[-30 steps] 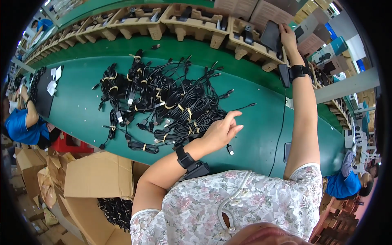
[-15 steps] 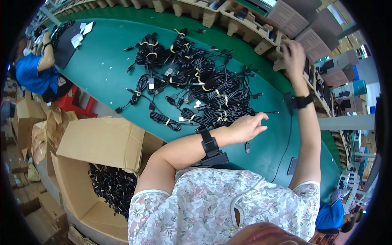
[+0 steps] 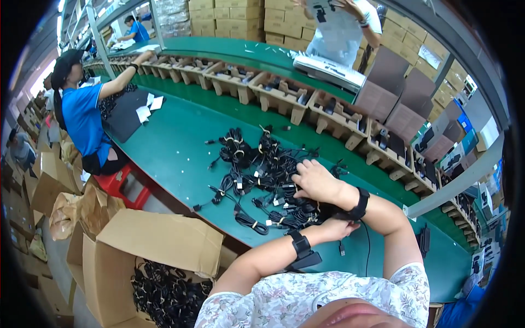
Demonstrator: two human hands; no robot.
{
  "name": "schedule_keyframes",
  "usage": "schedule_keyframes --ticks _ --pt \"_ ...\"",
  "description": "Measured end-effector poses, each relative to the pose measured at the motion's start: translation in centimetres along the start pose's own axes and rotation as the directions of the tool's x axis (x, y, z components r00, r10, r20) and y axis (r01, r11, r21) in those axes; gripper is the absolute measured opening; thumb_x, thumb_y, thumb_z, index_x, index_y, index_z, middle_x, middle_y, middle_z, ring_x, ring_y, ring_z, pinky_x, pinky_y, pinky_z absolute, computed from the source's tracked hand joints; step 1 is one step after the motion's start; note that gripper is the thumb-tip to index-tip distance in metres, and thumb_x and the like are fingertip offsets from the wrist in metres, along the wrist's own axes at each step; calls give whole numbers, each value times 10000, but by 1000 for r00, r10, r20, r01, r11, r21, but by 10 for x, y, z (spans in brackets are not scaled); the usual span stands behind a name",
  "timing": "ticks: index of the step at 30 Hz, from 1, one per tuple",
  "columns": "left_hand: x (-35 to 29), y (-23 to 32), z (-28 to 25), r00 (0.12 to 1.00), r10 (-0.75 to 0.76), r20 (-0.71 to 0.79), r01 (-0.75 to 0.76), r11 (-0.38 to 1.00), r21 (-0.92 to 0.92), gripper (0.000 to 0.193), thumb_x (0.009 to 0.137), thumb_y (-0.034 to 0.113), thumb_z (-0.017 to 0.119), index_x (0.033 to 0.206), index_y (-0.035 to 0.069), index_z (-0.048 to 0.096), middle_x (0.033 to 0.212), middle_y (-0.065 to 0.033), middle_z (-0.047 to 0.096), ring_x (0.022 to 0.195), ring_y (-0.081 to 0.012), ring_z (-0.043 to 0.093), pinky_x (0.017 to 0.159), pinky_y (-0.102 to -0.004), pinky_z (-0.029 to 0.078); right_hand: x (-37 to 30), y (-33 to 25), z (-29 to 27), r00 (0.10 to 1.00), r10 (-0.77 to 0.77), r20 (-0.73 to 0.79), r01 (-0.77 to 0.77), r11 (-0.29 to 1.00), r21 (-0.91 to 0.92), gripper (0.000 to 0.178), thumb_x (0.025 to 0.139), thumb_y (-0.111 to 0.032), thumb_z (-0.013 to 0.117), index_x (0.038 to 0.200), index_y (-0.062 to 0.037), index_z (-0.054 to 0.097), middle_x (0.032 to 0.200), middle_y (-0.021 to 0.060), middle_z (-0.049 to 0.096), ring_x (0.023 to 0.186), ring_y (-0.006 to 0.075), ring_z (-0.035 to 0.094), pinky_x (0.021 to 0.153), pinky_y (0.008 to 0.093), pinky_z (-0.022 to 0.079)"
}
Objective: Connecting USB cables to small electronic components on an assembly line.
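A large pile of black coiled USB cables (image 3: 276, 172), tied in bundles with pale ties, lies on the green table in front of me. My right hand (image 3: 320, 183) reaches over the near right part of the pile, fingers bent and apart against the cables. Close below its wrist is my left hand (image 3: 332, 229), its fingers partly covered by my right wrist, so what they hold is hidden. One separate coiled cable (image 3: 251, 222) rests at the pile's near left edge. A loose plug (image 3: 342, 249) sticks out below my left hand.
Brown moulded trays (image 3: 280, 97) with parts line the table's far side. An open cardboard box (image 3: 158, 229) holding more cables stands at my lower left. A co-worker in blue (image 3: 82, 117) sits at the left; another person (image 3: 342, 35) stands across. A metal post (image 3: 459, 177) slants at right.
My right hand has come from the trays on the right down onto the cable pile, now crossing above my left hand. The view has tilted up, showing more of the far side.
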State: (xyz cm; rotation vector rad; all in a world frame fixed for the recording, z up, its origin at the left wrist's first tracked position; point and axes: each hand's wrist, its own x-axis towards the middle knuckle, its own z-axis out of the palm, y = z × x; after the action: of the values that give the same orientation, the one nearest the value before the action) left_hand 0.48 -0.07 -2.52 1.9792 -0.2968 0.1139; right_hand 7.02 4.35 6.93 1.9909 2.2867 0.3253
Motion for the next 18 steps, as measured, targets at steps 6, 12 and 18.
schedule_keyframes --ticks 6,12,18 --pt "-1 -14 -4 986 166 0 -165 983 -75 204 821 176 550 964 34 581 842 -194 604 770 -346 581 677 -422 456 -17 -3 -12 993 121 -10 -115 968 223 362 752 -323 644 951 -26 591 765 130 553 749 301 569 635 384 476" --pt "15 -40 27 922 251 -295 -274 961 -41 299 770 77 508 1067 47 520 818 -201 597 748 -330 587 667 -407 463 -50 2 -28 927 337 -166 -246 878 411 203 770 -154 625 942 -50 598 784 125 583 722 323 570 620 363 476" --pt "29 -63 45 967 148 -209 -186 966 -180 336 802 127 540 1119 53 460 984 -134 567 819 -268 587 705 -400 450 -35 -40 -42 926 268 -265 -169 923 346 248 710 -135 656 940 -57 607 873 93 573 825 283 548 740 374 436"
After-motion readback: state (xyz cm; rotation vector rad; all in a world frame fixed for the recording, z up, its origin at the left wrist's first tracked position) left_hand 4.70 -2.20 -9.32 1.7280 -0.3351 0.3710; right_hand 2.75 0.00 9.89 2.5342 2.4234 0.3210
